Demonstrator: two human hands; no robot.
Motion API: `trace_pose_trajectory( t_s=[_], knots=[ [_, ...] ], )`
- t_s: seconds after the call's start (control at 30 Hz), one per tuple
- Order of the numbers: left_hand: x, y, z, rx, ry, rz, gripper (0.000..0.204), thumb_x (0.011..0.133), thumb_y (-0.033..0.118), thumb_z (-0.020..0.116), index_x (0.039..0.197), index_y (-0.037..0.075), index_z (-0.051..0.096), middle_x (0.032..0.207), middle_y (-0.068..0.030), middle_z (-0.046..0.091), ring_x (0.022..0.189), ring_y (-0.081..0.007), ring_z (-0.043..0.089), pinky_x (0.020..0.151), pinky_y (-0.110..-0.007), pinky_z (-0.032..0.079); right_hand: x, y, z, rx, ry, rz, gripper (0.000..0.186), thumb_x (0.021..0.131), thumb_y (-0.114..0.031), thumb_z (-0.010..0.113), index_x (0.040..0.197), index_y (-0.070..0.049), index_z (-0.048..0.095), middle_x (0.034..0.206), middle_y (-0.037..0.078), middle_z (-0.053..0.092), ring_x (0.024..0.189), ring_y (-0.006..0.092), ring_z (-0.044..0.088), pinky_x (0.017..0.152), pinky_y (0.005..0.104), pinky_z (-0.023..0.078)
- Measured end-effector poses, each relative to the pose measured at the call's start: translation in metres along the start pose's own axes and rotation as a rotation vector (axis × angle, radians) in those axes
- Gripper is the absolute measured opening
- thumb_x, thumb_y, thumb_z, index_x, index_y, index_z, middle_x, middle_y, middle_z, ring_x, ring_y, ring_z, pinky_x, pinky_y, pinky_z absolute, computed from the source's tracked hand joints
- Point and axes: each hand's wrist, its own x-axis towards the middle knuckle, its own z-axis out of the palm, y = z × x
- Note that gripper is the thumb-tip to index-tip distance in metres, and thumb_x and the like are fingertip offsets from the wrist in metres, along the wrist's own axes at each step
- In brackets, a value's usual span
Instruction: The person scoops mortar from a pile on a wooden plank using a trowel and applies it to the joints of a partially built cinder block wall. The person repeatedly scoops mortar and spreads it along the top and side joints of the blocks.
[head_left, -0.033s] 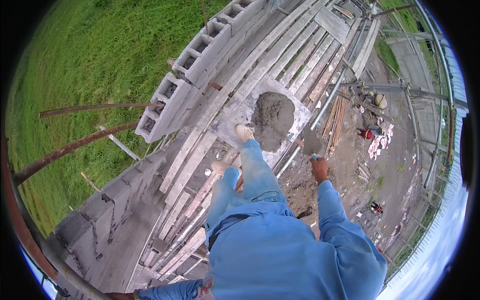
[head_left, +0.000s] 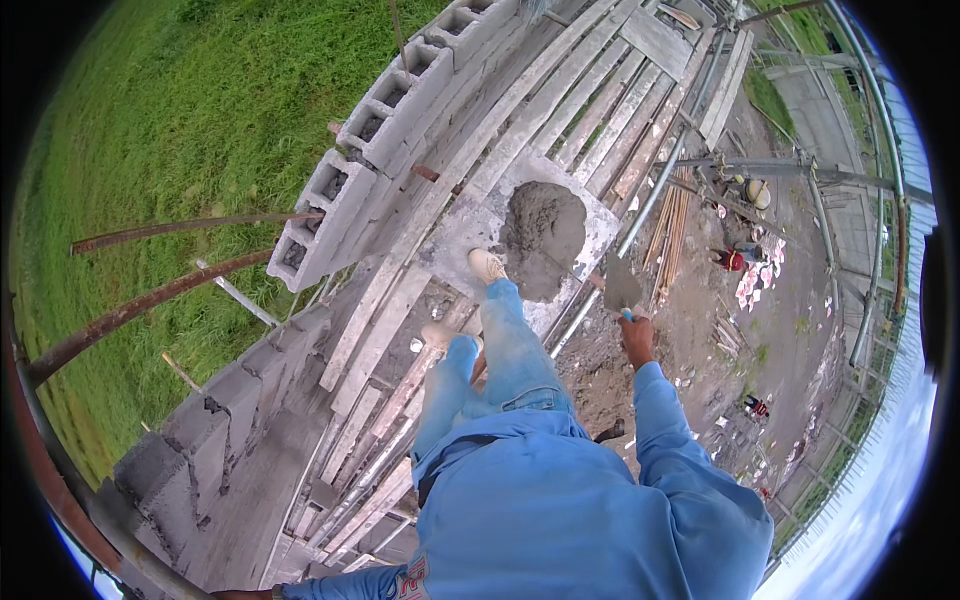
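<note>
My right hand (head_left: 637, 342) grips a trowel (head_left: 622, 287) by its blue handle, with the flat grey blade pointing up the picture, out beside a steel scaffold tube. My left hand (head_left: 240, 593) shows only partly at the bottom edge, near a curved metal pipe (head_left: 150, 570); its fingers are hidden. A mound of wet grey mortar (head_left: 545, 225) sits on a pale board (head_left: 465, 225) just beyond my feet, which stand on the plank platform (head_left: 370, 345). Along the left runs a wall of hollow concrete blocks (head_left: 400, 120).
Rusty bars (head_left: 150, 290) jut over grass at left. Scaffold tubes (head_left: 670, 170) edge the platform on the right; far below are stacked timber (head_left: 665, 250), people in red and dark clothes (head_left: 730, 260) (head_left: 756, 406) and scattered debris. A lower block wall (head_left: 200, 450) lies at lower left.
The view has shifted very slightly; my right hand with the trowel is almost where it was. Nothing else has visibly moved.
</note>
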Motion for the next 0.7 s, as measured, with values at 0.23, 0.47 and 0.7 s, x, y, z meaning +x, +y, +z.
trace_pose_trajectory(
  t_s=[0.23,0.47,0.7],
  knots=[
    [-0.061,-0.081,-0.219,0.745,0.726,0.011,0.065,0.101,0.045,0.056,0.153,0.006,0.045,0.159,-0.0135,0.043,0.151,-0.0338,0.034,0.128,-0.058,0.018,0.019,0.052,0.083,-0.058,0.026,0.079,0.055,0.087,-0.045,0.08,0.095,0.009,0.075,0.096,0.034,0.074,0.096,0.0497,0.074,0.084,0.0537,0.055],
    [-0.338,-0.256,-0.433,1.176,0.614,-2.051,0.07,0.109,0.044,0.057,0.159,-0.002,0.041,0.159,-0.0241,0.049,0.147,-0.0325,0.048,0.124,-0.046,0.035,0.157,0.047,0.197,-0.215,0.0,-0.047,0.05,0.088,-0.041,0.078,0.105,0.006,0.072,0.102,0.032,0.074,0.097,0.05,0.073,0.088,0.0562,0.057],
    [-0.539,-0.403,-0.494,1.808,-0.581,-2.007,0.067,0.089,0.034,0.08,0.146,0.007,0.061,0.155,-0.0152,0.055,0.144,-0.0423,0.048,0.12,-0.057,0.036,0.346,0.003,0.289,-0.319,0.074,-0.155,0.047,0.094,-0.031,0.071,0.125,0.003,0.061,0.106,0.031,0.074,0.101,0.0505,0.072,0.092,0.0576,0.057]
  ],
)
